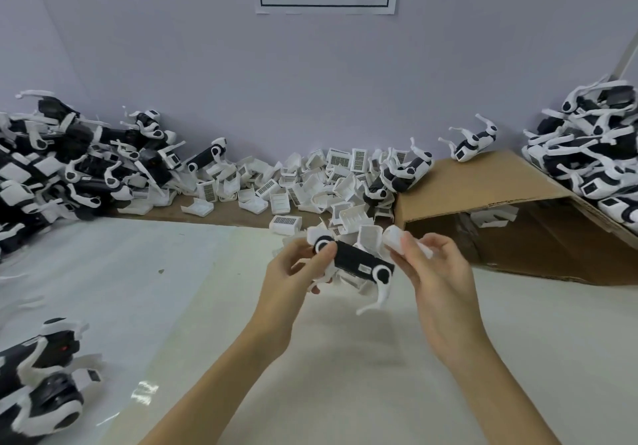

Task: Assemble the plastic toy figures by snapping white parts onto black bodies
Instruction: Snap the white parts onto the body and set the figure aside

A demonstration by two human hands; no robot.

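A black toy body [355, 259] with white legs and round white joints hangs in the air at the middle of the view. My left hand [293, 272] grips its left end, thumb on a round joint. My right hand [435, 272] pinches a small white part [395, 239] just above the body's right end, a little apart from it. One white leg [381, 294] dangles below the body.
A heap of loose white parts [310, 182] lies at the back centre. Piles of black-and-white figures [69, 161] sit at the back left and on the right [587, 154]. A tipped cardboard box [518, 196] lies right. Two figures [45, 375] lie near left.
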